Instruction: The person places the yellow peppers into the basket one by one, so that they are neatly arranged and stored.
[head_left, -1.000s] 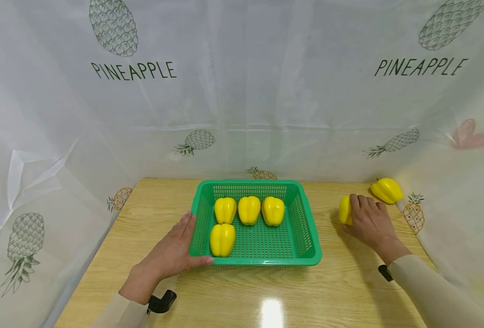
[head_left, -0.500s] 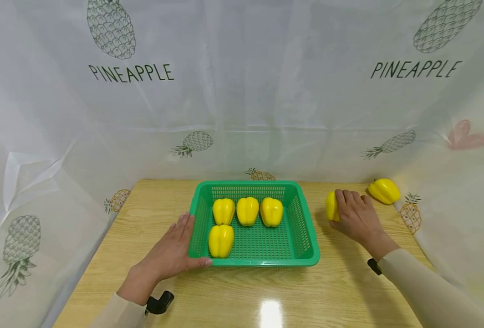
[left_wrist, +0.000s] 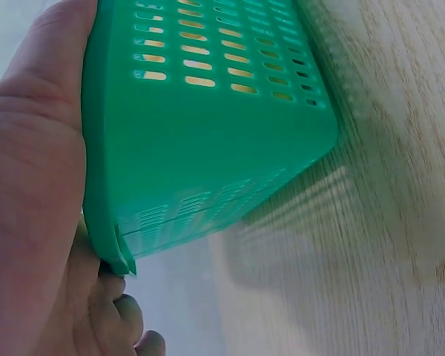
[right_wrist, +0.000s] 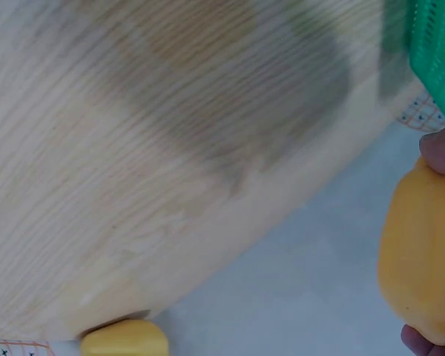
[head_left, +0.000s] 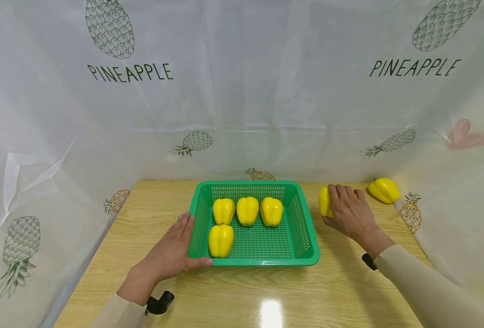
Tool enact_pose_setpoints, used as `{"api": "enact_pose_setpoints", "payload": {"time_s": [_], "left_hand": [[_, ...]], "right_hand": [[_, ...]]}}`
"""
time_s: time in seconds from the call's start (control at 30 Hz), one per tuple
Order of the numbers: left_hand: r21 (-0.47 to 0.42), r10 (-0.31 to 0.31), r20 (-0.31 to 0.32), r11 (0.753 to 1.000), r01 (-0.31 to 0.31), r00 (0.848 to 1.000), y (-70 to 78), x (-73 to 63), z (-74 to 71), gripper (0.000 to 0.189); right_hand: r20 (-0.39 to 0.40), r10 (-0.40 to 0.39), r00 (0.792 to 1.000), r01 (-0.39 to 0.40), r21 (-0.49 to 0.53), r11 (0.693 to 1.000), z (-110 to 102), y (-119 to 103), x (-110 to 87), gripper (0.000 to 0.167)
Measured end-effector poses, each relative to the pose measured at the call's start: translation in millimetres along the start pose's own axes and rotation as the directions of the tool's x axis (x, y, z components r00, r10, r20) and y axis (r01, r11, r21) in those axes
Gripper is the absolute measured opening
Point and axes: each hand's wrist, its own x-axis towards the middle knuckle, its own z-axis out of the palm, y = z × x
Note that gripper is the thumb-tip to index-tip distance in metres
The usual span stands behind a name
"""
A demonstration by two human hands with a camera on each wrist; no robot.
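My right hand (head_left: 350, 212) grips a yellow bell pepper (head_left: 324, 202) just right of the green plastic basket (head_left: 266, 262). In the right wrist view this bell pepper (right_wrist: 421, 252) sits between thumb and fingertips, held up above the table. At the basket's front left corner rests my left hand (head_left: 170, 253), fingers laid along the left rim and thumb on the front rim. The left wrist view shows the palm right against the rim of the basket (left_wrist: 208, 133). Inside are several yellow bell peppers: a back row, with one bell pepper (head_left: 221, 241) at the front left.
Another yellow bell pepper (head_left: 384, 190) lies at the table's back right corner, beyond my right hand. The wooden table (head_left: 225, 296) ends at a white curtain (head_left: 242, 91) printed with pineapples, which hangs behind and at both sides.
My right hand has carried the bell pepper leftward and slightly up, closer to the basket's right side. The left hand and the basket stay as they were.
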Motion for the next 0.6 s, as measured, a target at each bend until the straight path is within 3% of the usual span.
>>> {"api": "enact_pose_setpoints", "payload": {"time_s": [0.37, 0.6], "left_hand": [[-0.006, -0.004, 0.021, 1.000, 0.004, 1.000, 0.1, 1.1, -1.6, 0.135], [0.008, 0.001, 0.014, 1.000, -0.001, 1.000, -0.8, 1.8, -0.8, 0.134]], "right_hand": [[-0.045, -0.035, 0.998, 0.035, -0.007, 0.999, -14, -2, 18.6, 0.082], [-0.016, -0.049, 0.999, 0.049, 0.006, 0.999, -29, -16, 34.9, 0.092]]}}
